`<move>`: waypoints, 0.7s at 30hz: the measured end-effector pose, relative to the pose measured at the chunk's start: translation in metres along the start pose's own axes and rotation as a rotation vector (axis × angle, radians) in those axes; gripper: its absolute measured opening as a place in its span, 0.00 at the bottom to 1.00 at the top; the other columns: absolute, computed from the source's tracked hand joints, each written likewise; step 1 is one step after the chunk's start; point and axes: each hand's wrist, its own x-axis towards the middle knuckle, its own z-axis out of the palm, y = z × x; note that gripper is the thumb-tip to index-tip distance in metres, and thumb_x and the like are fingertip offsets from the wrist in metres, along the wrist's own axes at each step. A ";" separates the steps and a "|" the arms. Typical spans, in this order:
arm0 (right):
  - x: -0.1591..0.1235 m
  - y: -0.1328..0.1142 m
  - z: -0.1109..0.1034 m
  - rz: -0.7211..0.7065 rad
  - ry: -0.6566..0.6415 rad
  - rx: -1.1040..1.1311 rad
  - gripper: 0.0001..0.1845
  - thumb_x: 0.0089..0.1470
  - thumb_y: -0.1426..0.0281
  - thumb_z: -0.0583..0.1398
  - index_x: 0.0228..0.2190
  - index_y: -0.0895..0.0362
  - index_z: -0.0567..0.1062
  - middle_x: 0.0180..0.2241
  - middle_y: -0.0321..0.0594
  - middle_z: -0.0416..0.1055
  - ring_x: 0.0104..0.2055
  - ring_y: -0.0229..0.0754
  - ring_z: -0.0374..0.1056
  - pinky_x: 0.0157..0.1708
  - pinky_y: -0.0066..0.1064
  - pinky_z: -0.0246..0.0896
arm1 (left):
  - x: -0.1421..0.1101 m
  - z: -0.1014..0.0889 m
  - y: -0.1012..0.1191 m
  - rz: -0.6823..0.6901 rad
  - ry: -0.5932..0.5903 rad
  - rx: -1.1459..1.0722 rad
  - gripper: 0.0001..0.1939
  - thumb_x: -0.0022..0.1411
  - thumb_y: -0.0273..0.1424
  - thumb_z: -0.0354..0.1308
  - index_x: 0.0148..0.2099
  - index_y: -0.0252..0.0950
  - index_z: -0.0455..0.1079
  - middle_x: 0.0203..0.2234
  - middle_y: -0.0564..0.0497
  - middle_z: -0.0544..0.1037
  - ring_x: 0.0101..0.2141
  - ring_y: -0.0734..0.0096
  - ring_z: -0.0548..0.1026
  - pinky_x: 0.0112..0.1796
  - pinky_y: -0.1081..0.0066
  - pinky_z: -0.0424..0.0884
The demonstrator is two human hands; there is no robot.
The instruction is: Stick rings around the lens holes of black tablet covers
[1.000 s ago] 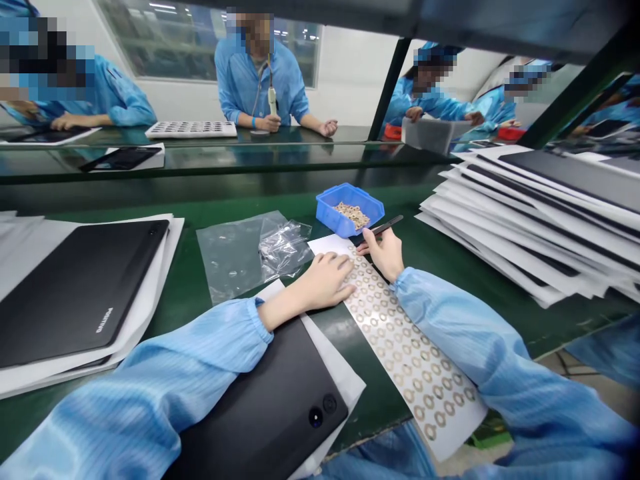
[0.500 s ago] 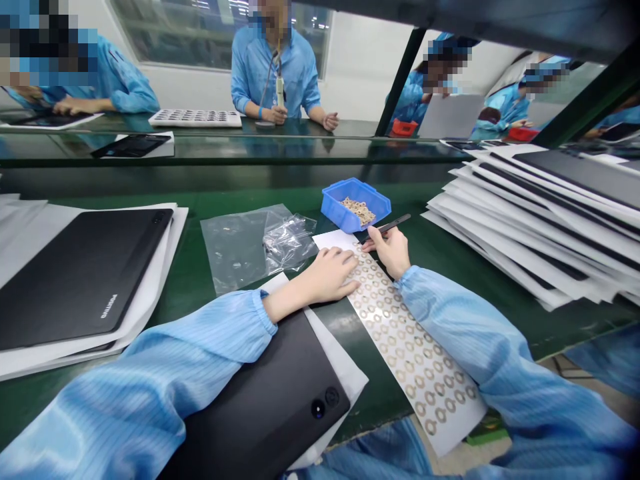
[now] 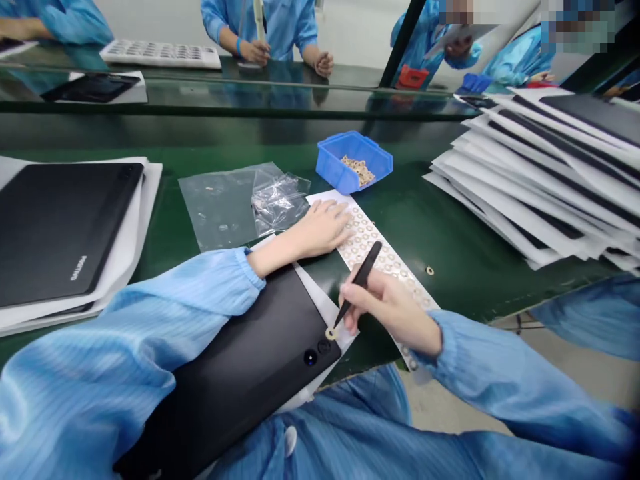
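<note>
My right hand point(image 3: 385, 307) grips black tweezers point(image 3: 357, 283) whose tip carries a small ring-shaped sticker point(image 3: 331, 333) just above the corner of a black tablet point(image 3: 240, 380), close to its camera lenses point(image 3: 316, 353). My left hand point(image 3: 323, 228) lies flat, fingers stretched, on the far end of a white sheet of ring stickers point(image 3: 375, 250). The tablet rests on white paper under my left forearm.
A blue bin point(image 3: 353, 160) of rings stands behind the sheet, clear plastic bags point(image 3: 245, 203) to its left. Another black tablet point(image 3: 60, 230) lies far left; a fanned stack of tablets and sheets point(image 3: 540, 173) fills the right. One loose ring point(image 3: 429, 271) lies on the green mat. Co-workers stand beyond the shelf.
My right hand has come from the far end of the sticker sheet down to the tablet's corner, tweezers now carrying a ring. The view tilted downward. My left hand stayed on the sheet.
</note>
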 end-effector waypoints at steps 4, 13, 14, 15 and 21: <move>-0.005 0.023 0.014 -0.007 -0.040 0.057 0.22 0.49 0.51 0.61 0.28 0.56 0.62 0.17 0.31 0.69 0.17 0.35 0.68 0.19 0.26 0.67 | -0.040 -0.033 0.013 0.008 0.082 -0.095 0.14 0.68 0.28 0.45 0.48 0.26 0.67 0.46 0.41 0.72 0.50 0.60 0.67 0.52 0.61 0.61; -0.005 0.031 0.013 -0.122 -0.038 0.005 0.12 0.54 0.62 0.59 0.27 0.55 0.64 0.16 0.31 0.67 0.16 0.35 0.68 0.17 0.26 0.66 | -0.178 -0.039 0.069 0.244 -0.008 -0.315 0.12 0.64 0.22 0.49 0.48 0.30 0.67 0.34 0.45 0.70 0.38 0.63 0.66 0.40 0.65 0.66; -0.005 0.031 0.013 -0.124 -0.037 0.004 0.12 0.54 0.62 0.59 0.27 0.55 0.64 0.16 0.31 0.68 0.16 0.36 0.68 0.17 0.26 0.66 | -0.179 -0.037 0.070 0.283 -0.035 -0.292 0.13 0.64 0.23 0.49 0.50 0.30 0.67 0.33 0.45 0.70 0.38 0.62 0.66 0.39 0.65 0.66; -0.005 0.031 0.013 -0.127 -0.035 0.003 0.11 0.54 0.62 0.59 0.27 0.55 0.64 0.16 0.31 0.68 0.16 0.36 0.68 0.17 0.26 0.66 | -0.178 -0.036 0.070 0.304 -0.057 -0.275 0.13 0.65 0.24 0.48 0.51 0.31 0.66 0.34 0.45 0.70 0.39 0.61 0.65 0.39 0.65 0.66; -0.004 0.031 0.013 -0.143 -0.029 -0.034 0.11 0.54 0.63 0.58 0.27 0.56 0.64 0.15 0.32 0.67 0.16 0.36 0.68 0.16 0.26 0.66 | -0.169 -0.037 0.070 0.294 -0.097 -0.275 0.14 0.67 0.26 0.45 0.51 0.31 0.67 0.34 0.45 0.69 0.38 0.61 0.64 0.37 0.64 0.65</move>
